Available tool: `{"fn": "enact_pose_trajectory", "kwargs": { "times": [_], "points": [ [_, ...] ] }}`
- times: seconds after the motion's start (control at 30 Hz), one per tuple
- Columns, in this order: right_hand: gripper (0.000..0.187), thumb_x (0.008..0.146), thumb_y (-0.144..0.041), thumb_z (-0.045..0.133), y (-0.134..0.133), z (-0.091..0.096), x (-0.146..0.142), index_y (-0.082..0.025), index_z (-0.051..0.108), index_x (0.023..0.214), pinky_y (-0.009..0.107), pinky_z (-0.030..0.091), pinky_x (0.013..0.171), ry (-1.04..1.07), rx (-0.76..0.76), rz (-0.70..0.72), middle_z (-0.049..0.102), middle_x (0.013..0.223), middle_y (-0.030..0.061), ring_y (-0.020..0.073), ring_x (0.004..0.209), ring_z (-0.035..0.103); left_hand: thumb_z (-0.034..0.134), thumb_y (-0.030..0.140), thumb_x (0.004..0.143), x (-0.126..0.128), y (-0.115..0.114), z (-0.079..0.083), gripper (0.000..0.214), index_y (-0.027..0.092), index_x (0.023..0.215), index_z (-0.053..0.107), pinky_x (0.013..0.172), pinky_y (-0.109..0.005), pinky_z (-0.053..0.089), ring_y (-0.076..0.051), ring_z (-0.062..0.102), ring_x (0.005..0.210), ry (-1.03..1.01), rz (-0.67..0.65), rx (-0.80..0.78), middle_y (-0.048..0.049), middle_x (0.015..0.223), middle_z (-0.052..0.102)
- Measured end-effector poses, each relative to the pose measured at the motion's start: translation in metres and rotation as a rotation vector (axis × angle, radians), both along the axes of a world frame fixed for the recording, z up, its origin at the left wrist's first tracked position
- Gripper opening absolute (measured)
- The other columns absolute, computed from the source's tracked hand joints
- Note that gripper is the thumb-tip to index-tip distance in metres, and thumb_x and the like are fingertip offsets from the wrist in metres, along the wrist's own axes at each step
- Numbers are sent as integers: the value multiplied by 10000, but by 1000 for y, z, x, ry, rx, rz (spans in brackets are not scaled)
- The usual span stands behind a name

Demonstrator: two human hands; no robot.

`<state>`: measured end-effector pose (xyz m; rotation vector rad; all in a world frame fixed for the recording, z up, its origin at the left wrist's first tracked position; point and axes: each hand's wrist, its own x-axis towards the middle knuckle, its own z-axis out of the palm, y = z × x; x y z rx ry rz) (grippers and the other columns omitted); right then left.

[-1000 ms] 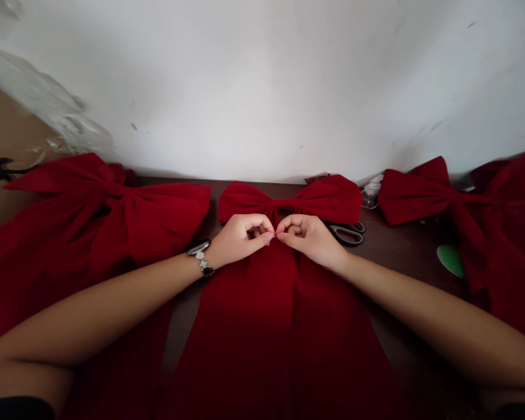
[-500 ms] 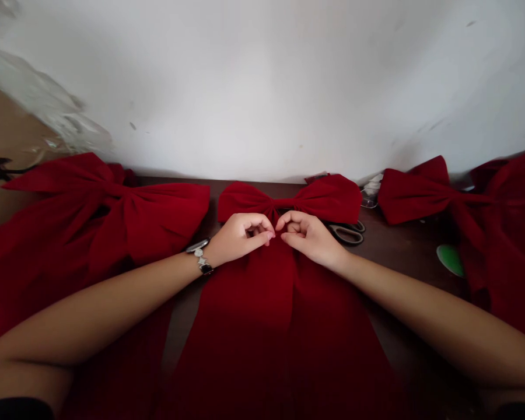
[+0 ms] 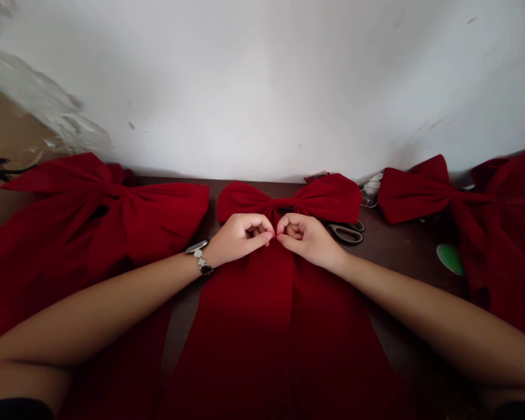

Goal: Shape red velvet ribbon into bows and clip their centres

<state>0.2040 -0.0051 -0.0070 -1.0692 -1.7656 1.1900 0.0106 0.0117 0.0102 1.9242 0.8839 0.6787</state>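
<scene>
A large dark red velvet bow (image 3: 289,201) lies at the middle of the table, with its two wide tails (image 3: 262,326) running toward me. My left hand (image 3: 240,238) and my right hand (image 3: 308,238) rest side by side on the top of the tails, just below the bow's knot. Both hands are curled, and their fingertips nearly meet. No fold shows between the fingers. A silver bracelet watch (image 3: 199,256) circles my left wrist. Black-handled scissors (image 3: 346,233) lie just past my right hand, partly under the bow's wing.
Similar red bows lie to the left (image 3: 114,204) and right (image 3: 420,192) on the dark wooden table (image 3: 402,256). A green piece (image 3: 450,259) and a clear plastic item (image 3: 370,195) lie nearby. A white wall (image 3: 262,87) stands behind, with cardboard (image 3: 9,128) at far left.
My right hand has moved back toward my left, closing the small gap seen half a second ago. The bow and scissors have not visibly moved.
</scene>
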Motion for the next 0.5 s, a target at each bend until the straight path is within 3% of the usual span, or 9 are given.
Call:
{"fn": "enact_pose_trajectory", "kwargs": {
  "times": [0.5],
  "points": [
    [60,741,-193,569,1,1,-1,-155,551,699,200,216,464,97,-62,26,403,541,-72,45,478,292,596,208,826,0,1,-2,95,127,790,631,592,-179,469,-85,594,611,-7,-4,-5,-11,692,662]
  ]
}}
